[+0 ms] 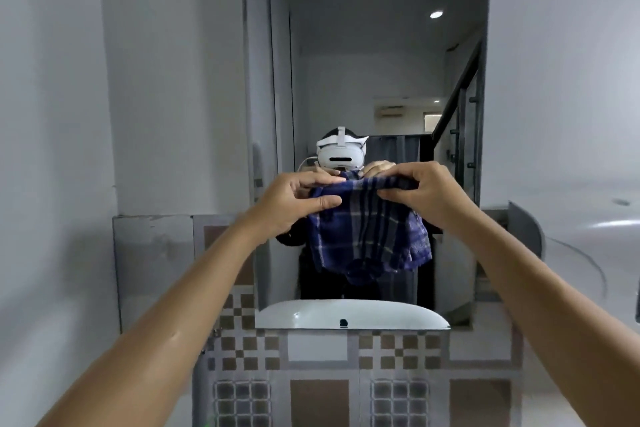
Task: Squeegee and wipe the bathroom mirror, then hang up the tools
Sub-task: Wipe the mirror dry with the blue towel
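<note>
A blue checked cloth (370,232) hangs in front of the bathroom mirror (367,73), held up by its top edge. My left hand (294,201) pinches the cloth's upper left corner between thumb and fingers. My right hand (426,191) grips the upper right part of the same edge. The cloth droops loosely below both hands, level with the lower half of the mirror. No squeegee is in view. The mirror reflects a person wearing a white headset, partly hidden behind the cloth.
A white basin (349,314) shows as a reflection at the mirror's bottom edge. Patterned brown and grey tiles (311,357) cover the wall below. A grey panel (152,263) stands at the left and a curved grey shelf (526,229) at the right.
</note>
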The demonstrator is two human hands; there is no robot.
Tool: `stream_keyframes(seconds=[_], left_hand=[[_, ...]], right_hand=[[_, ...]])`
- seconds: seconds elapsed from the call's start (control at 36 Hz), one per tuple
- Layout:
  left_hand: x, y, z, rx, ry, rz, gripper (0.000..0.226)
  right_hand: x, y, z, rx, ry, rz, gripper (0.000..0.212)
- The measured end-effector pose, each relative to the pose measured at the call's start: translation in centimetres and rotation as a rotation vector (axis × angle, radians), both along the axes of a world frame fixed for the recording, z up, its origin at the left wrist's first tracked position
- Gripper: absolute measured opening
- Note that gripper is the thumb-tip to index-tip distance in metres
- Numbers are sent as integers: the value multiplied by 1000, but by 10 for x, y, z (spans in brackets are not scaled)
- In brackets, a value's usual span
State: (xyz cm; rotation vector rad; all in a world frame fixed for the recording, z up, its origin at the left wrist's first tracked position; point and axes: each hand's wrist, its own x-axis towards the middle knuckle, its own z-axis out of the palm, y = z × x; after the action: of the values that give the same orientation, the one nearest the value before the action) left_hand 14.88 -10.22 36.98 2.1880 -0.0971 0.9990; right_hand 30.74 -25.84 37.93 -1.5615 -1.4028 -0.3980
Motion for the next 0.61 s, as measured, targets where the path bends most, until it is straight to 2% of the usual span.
stream_keyframes(seconds=[0.11, 0.19, 0.28, 0.36, 0.47, 0.53, 0.61], left_hand=[[27, -4, 13, -50, -134, 74, 26], [48, -11, 31, -4, -249, 158, 18], [66, -22, 51, 32, -323, 170, 14], [81, -24, 69, 11, -324, 152, 13], [97, -19, 94, 12, -350, 146, 9], [100, -14, 103, -39, -372, 115, 11], [99, -4, 108, -125, -354, 67, 13]], right_hand=[[12, -3, 7, 32, -7, -58, 19], [12, -5, 10, 135, -105, -219, 23], [5, -7, 12, 381, -167, -375, 30], [-20, -2, 10, 577, -40, -310, 33], [-41, 29, 6, 445, 172, -110, 47], [-36, 51, 7, 379, 157, -123, 56], [-24, 77, 13, 382, 112, -176, 66]])
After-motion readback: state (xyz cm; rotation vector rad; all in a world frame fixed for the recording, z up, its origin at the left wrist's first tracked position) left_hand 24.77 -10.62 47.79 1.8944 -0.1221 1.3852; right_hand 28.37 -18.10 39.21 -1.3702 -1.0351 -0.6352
